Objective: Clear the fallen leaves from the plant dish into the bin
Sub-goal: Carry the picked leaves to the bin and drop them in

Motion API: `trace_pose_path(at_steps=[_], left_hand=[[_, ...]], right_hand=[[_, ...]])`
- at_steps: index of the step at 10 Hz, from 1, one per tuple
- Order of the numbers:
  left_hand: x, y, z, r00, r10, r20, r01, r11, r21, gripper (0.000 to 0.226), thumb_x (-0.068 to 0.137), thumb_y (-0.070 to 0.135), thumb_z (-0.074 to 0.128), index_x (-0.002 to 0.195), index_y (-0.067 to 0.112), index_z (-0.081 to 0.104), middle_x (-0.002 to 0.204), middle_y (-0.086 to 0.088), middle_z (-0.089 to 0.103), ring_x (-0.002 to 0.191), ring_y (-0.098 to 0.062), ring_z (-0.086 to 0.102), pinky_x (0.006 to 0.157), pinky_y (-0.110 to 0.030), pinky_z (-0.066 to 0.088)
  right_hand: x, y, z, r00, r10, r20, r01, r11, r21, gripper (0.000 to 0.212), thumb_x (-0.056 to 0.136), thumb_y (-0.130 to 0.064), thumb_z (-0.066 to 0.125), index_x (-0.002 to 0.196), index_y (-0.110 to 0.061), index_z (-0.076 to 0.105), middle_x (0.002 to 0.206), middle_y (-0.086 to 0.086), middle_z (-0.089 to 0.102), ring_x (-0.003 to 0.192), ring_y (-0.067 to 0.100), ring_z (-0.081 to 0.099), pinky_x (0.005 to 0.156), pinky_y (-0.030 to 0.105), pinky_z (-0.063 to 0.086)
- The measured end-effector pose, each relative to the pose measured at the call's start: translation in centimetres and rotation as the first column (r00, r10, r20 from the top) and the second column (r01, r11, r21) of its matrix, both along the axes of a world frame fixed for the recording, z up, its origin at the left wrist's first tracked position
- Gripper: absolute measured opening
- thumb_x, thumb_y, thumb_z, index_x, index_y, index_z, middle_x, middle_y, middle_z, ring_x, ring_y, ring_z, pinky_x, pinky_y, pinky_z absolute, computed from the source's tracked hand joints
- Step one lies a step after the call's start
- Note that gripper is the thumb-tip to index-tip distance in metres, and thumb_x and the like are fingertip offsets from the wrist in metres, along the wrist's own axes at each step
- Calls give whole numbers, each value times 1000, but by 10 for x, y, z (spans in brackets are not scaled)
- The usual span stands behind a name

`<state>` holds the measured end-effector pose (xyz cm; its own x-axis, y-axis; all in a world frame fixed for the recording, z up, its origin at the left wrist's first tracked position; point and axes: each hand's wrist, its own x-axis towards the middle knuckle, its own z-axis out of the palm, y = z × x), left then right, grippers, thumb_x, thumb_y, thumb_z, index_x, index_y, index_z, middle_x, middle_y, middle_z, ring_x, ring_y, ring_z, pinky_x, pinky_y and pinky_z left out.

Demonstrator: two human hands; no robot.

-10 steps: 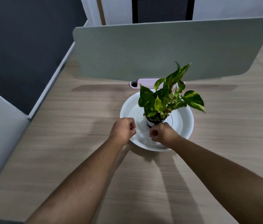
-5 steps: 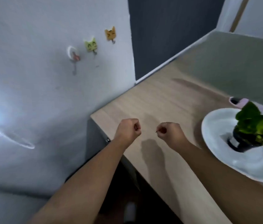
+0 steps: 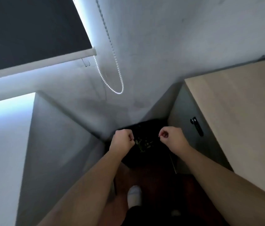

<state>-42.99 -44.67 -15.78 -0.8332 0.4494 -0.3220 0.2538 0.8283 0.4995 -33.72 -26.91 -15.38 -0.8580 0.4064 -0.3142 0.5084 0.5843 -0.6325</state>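
Note:
A dark bin [image 3: 146, 126] stands on the floor in the corner between the wall and the desk. Greenish leaf scraps [image 3: 144, 143] lie inside it. My left hand [image 3: 123, 139] hovers over the bin's left side as a closed fist, with a fleck of leaf at its fingers. Over the bin's right side, my right hand [image 3: 170, 136] pinches a thin leaf scrap between thumb and fingers. The plant and its dish are out of view.
The wooden desk top [image 3: 242, 119] fills the right, its grey side panel carrying a black handle [image 3: 196, 126]. A grey partition [image 3: 55, 144] closes the left. A beaded blind cord [image 3: 112, 62] hangs on the wall. My white-socked foot [image 3: 134, 196] is below.
Both closed hands left the dish, passed the desk's left edge and now hang over the floor bin. The view swung left and down, so the plant dropped out of sight.

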Motion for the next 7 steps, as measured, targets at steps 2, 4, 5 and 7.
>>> trace_pose_path(at_steps=[2,4,5,7], left_hand=[[-15,-17,-124,975,146,167,-143,989,-33,12,74,4,62,69,16,63,69,0,60,75,-22,65,69,-29,52],[-37,-9,-195,929,254,270,-258,966,-21,31,77,6,60,108,13,58,96,-6,66,93,-23,63,81,-27,50],[-37,-10,-195,933,184,310,-164,982,-91,47,81,11,59,126,15,49,118,-11,64,109,-27,60,91,-34,50],[-30,-6,-144,960,108,258,-84,991,-101,49,84,14,58,131,14,46,126,-10,60,116,-26,56,95,-34,48]], right_hand=[[-42,-11,-123,987,-34,156,44,997,-62,13,75,-1,61,72,-12,67,68,5,63,65,18,60,62,24,46],[-74,-9,-206,981,-39,191,50,997,-55,23,77,5,57,84,-12,71,92,13,71,87,28,66,78,32,55],[-72,-9,-213,970,12,241,6,997,-72,31,82,4,54,101,-14,70,110,14,68,98,28,65,89,36,55],[-63,-9,-169,974,7,227,14,996,-92,23,84,-5,58,100,-17,70,112,13,66,97,27,64,87,36,55]])
